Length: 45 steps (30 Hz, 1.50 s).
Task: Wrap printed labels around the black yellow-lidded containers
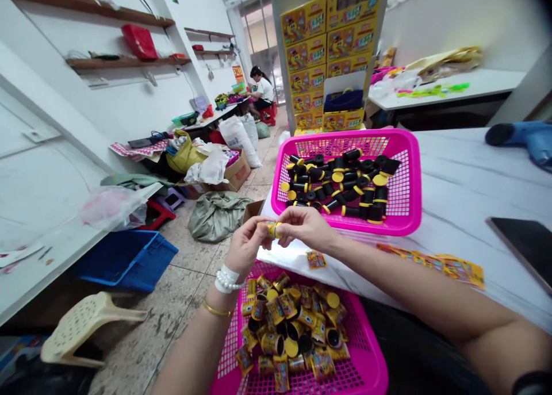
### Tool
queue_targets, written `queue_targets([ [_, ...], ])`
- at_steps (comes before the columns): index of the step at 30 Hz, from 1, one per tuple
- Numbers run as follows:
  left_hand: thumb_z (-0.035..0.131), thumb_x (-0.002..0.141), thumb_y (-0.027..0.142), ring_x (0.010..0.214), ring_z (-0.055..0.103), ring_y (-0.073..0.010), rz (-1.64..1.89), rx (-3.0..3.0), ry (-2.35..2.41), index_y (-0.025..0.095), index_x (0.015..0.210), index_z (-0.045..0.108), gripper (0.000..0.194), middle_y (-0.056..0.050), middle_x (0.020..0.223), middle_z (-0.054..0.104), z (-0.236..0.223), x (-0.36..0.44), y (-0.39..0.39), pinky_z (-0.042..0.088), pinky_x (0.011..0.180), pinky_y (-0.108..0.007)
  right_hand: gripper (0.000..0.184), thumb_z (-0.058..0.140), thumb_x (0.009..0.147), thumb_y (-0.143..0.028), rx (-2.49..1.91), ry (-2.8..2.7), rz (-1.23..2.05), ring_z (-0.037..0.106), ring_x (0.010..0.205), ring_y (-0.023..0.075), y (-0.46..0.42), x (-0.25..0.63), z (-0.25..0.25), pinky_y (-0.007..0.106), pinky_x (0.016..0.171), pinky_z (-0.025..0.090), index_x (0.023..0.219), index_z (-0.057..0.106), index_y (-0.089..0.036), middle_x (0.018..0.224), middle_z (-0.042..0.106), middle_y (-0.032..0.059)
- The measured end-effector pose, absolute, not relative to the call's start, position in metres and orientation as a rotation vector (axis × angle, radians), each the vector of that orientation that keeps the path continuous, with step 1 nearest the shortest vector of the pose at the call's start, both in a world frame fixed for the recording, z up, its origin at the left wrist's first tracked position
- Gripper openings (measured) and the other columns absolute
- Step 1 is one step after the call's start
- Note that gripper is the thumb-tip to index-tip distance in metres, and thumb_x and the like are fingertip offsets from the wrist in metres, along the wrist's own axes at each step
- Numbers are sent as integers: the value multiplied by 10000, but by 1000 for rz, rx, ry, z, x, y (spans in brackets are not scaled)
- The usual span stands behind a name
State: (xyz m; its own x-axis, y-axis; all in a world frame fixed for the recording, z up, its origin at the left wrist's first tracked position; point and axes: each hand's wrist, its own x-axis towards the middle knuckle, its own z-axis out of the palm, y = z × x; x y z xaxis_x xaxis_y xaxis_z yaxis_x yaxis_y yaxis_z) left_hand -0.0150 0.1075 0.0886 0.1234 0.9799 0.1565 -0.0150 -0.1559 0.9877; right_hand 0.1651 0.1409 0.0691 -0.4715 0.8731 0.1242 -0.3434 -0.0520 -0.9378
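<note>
Between the fingertips of both hands is a small tub in a yellow printed sleeve (273,229), partly covered by the fingers. My left hand (248,242) pinches it from the left, and my right hand (304,225) grips its other side. Below them, a pink basket (373,349) holds many small tubs in yellow printed sleeves (297,326), some showing dark open ends. Just beyond my right hand, another pink basket (411,182) contains bare black tubs with yellow lids (340,179). One flat printed sleeve (316,259) lies on the table near my right wrist.
The marble-patterned table (452,194) carries a row of printed sleeves (435,263), a dark phone-like slab (524,245) and a blue tool (524,139). Yellow boxes (306,53) are stacked behind. A blue crate (121,260) and cream stool (86,326) stand left. A person (261,90) sits far back.
</note>
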Motion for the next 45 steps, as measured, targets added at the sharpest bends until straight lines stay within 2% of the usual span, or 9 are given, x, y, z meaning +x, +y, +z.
queue_targets([
  [7, 773, 692, 606, 348, 273, -23, 1172, 1053, 1063, 137, 686, 595, 502, 82, 428, 398, 91, -6, 117, 181, 369, -164, 475, 865, 665, -262, -436, -1532, 1523, 689, 640, 80, 149, 175, 72, 253, 613, 629, 1103, 691, -201, 1059, 666, 31],
  [13, 814, 687, 548, 385, 351, -15, 1118, 805, 756, 134, 661, 552, 490, 65, 494, 461, 87, 2, 104, 335, 425, -162, 257, 880, 661, -303, -307, -1425, 1415, 687, 644, 107, 143, 175, 75, 263, 575, 643, 802, 729, -151, 923, 642, 23],
  [18, 834, 698, 484, 324, 255, 9, 1118, 782, 703, 134, 658, 541, 458, 96, 448, 402, 82, 5, 99, 219, 354, -140, 273, 849, 716, -332, -346, -1540, 1354, 670, 643, 84, 137, 175, 78, 240, 597, 639, 906, 741, -169, 963, 606, 24],
  [23, 807, 749, 439, 338, 258, 12, 1093, 685, 618, 133, 749, 581, 381, 101, 470, 415, 79, 7, 94, 278, 390, -130, 181, 828, 744, -324, -336, -1525, 1236, 653, 663, 107, 135, 176, 75, 265, 579, 649, 814, 744, -180, 884, 583, 16],
  [28, 846, 692, 470, 304, 250, 8, 1101, 712, 655, 137, 754, 586, 427, 105, 416, 422, 77, 7, 92, 241, 360, -129, 235, 805, 780, -277, -370, -1720, 1102, 627, 743, 99, 136, 177, 75, 221, 604, 605, 1007, 763, -233, 959, 593, 30],
  [32, 793, 740, 512, 295, 279, -5, 1075, 672, 620, 145, 672, 546, 447, 81, 407, 460, 75, 8, 93, 286, 356, -142, 63, 746, 839, -260, -350, -1737, 1000, 618, 687, 98, 132, 178, 77, 237, 578, 600, 876, 772, -217, 863, 562, 15],
  [35, 782, 764, 487, 274, 237, -2, 1088, 633, 650, 154, 670, 529, 429, 101, 378, 417, 72, 9, 93, 236, 330, -133, 75, 690, 881, -233, -354, -1817, 918, 617, 652, 88, 131, 179, 75, 231, 549, 588, 907, 760, -220, 885, 550, 15],
  [39, 731, 807, 509, 259, 250, 0, 1074, 561, 716, 150, 630, 504, 461, 94, 373, 419, 69, 8, 94, 223, 322, -133, 152, 718, 856, -210, -370, -2020, 615, 612, 832, 137, 132, 179, 71, 271, 689, 582, 1003, 741, -241, 946, 572, 36],
  [45, 758, 804, 409, 256, 251, 1, 1045, 540, 667, 143, 639, 524, 390, 97, 380, 430, 65, 2, 93, 228, 316, -133, 65, 725, 838, -140, -298, -1950, 621, 573, 726, 97, 130, 175, 67, 237, 629, 534, 850, 699, -199, 873, 532, 5],
])
